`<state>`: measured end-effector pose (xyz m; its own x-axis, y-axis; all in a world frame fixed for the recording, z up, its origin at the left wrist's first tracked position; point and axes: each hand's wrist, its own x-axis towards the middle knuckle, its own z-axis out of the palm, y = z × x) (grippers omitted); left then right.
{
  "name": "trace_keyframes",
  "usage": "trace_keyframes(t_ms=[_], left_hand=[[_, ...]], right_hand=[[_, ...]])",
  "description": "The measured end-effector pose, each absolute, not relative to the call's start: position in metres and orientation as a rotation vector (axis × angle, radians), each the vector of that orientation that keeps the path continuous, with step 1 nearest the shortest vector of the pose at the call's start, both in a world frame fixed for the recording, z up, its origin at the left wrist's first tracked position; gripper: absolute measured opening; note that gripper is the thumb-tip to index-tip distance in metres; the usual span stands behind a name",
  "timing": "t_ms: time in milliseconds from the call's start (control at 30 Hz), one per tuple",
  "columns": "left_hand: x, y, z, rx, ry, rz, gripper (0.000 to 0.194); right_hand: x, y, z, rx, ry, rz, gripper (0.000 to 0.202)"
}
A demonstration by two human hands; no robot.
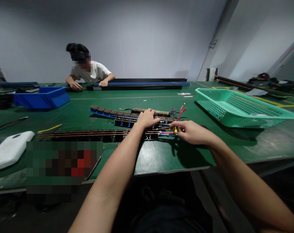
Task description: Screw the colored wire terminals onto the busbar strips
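My left hand [148,119] is closed over a short blue strip with copper-coloured bars [126,122], holding it down on the table. Just right of it, my right hand [192,131] pinches the coloured wires at the strips' right end, with a yellow piece [175,131] at its fingertips. Red wire ends [182,111] stick up behind that hand. A longer black strip with copper-coloured bars [88,134] lies nearer to me, partly under my left wrist. Behind are a second blue strip [103,112] and another wired strip [149,112], partly hidden by my left hand.
A green perforated basket [224,113] stands right; a blue bin [42,98] is at the left. Across the green table [147,155], a person [90,71] leans over long black and blue rails [147,83]. A white device [13,149] and a yellow wire [49,128] lie left.
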<state>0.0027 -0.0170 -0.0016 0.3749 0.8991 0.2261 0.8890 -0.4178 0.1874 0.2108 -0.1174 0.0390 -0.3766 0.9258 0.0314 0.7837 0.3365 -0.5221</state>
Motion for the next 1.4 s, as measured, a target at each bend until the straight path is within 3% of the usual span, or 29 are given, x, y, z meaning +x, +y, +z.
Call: trace_keyframes(t_ms=[100, 167, 267, 467, 967, 1067, 1200, 1300, 1400], left_hand=[[0.002, -0.017, -0.002, 2.579, 1.669, 0.467, 0.044], [0.002, -0.017, -0.002, 2.574, 1.670, 0.467, 0.044], [0.002, -0.017, -0.001, 2.566, 1.670, 0.460, 0.045], [0.002, -0.015, -0.002, 2.573, 1.672, 0.459, 0.045], [0.002, -0.018, 0.002, 2.559, 1.674, 0.443, 0.041], [0.003, -0.018, 0.002, 2.559, 1.673, 0.442, 0.042], [0.002, -0.018, 0.001, 2.568, 1.668, 0.444, 0.043], [0.002, -0.017, 0.000, 2.586, 1.665, 0.446, 0.044], [0.002, -0.016, -0.001, 2.598, 1.665, 0.446, 0.044]], right_hand=[[0.200, -0.120, 0.034, -1.540, -2.314, 0.514, 0.031], [0.196, -0.120, 0.032, -1.462, -2.057, 0.772, 0.030], [0.196, -0.122, 0.035, -1.301, -1.438, 1.185, 0.047], [0.214, -0.137, 0.065, -1.111, -1.025, 1.401, 0.063], [0.234, -0.049, 0.061, -1.164, -1.224, 1.424, 0.058], [0.227, -0.048, 0.050, -1.294, -1.427, 1.324, 0.055], [0.219, -0.048, 0.029, -1.367, -1.755, 1.028, 0.036], [0.219, -0.045, 0.017, -1.354, -1.914, 0.788, 0.039], [0.221, -0.042, 0.014, -1.355, -1.936, 0.795, 0.041]])
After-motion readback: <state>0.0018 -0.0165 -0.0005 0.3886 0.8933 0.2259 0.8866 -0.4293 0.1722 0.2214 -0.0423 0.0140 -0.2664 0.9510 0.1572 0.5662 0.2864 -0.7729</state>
